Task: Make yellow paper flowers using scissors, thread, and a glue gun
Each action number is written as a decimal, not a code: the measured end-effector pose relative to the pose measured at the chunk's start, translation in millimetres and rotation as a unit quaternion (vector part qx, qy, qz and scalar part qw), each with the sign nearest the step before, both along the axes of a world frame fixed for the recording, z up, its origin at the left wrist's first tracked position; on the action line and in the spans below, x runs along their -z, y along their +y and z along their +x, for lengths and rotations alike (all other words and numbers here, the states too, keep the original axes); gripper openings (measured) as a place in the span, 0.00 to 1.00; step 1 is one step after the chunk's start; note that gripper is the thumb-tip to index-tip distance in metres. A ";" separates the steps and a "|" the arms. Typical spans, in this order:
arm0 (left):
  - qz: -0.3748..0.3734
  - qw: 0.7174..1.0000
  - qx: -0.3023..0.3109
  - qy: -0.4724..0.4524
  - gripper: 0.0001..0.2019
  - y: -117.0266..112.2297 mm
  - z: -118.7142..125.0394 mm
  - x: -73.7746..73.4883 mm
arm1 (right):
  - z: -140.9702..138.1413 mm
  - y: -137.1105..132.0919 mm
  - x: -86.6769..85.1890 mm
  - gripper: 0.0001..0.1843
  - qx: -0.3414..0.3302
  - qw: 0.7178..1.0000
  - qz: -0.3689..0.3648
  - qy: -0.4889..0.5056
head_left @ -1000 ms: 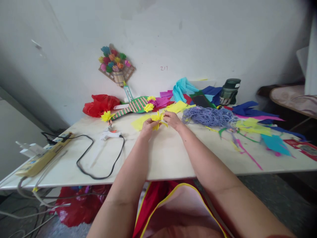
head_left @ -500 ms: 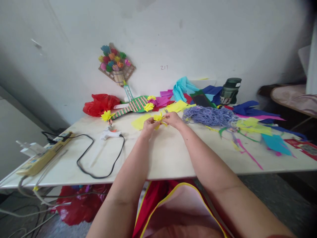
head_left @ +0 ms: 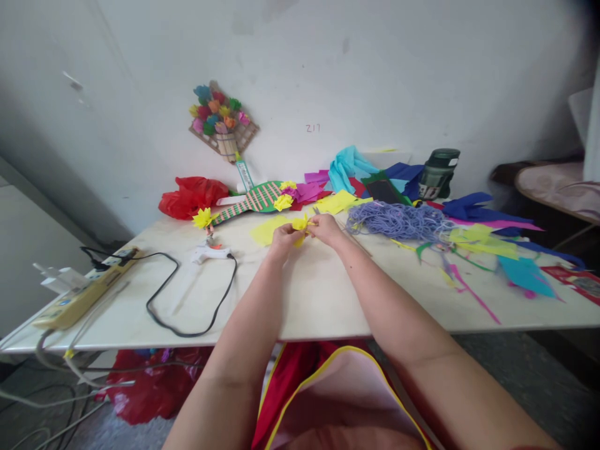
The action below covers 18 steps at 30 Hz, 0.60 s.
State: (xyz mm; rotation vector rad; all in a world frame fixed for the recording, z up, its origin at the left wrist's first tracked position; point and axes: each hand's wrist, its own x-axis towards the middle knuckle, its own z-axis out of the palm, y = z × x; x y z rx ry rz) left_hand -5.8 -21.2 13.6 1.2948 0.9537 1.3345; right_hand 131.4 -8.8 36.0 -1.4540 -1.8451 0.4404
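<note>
Between my two hands is a yellow paper flower (head_left: pixel 300 223), raised a little over the table. My left hand (head_left: pixel 284 240) grips it from the left, fingers closed on its lower part. From the right, my right hand (head_left: pixel 325 227) pinches its edge; the fingertips partly hide what they hold. Behind my left hand lies a flat yellow sheet (head_left: pixel 266 231). Farther back rests a green pipa-shaped craft (head_left: pixel 260 197) with striped sticks, with yellow and purple paper flowers (head_left: pixel 283 201) at its right end and another yellow flower (head_left: pixel 203 217) at its left.
A white glue gun (head_left: pixel 209 253) with a black cord lies left, near a power strip (head_left: pixel 87 287). To the right are a heap of purple cord (head_left: pixel 398 220), coloured paper pieces (head_left: pixel 525 275) and a dark green bottle (head_left: pixel 439 174). A red plastic bag (head_left: pixel 191 197) sits at the back left.
My hands stay on the yellow flower, with only small finger movements and a slight turn of the flower. The view shifts slightly.
</note>
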 end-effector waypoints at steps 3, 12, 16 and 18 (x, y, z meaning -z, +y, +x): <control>-0.010 1.000 -0.006 -0.019 0.12 2.8 -0.5 2.9 | -3.7 -1.0 1.7 0.11 0.039 0.991 0.068 -0.105; -0.022 0.996 -0.035 -0.077 0.14 4.1 2.3 5.0 | -11.2 -17.8 -2.8 0.17 -0.008 0.933 0.148 -0.327; -0.012 0.995 -0.033 -0.092 0.15 5.9 1.7 5.5 | -14.2 -13.1 0.1 0.17 0.035 0.959 0.107 -0.262; -0.007 0.995 -0.044 -0.089 0.15 7.4 0.3 6.4 | -14.7 -9.5 1.5 0.16 0.051 0.974 0.080 -0.205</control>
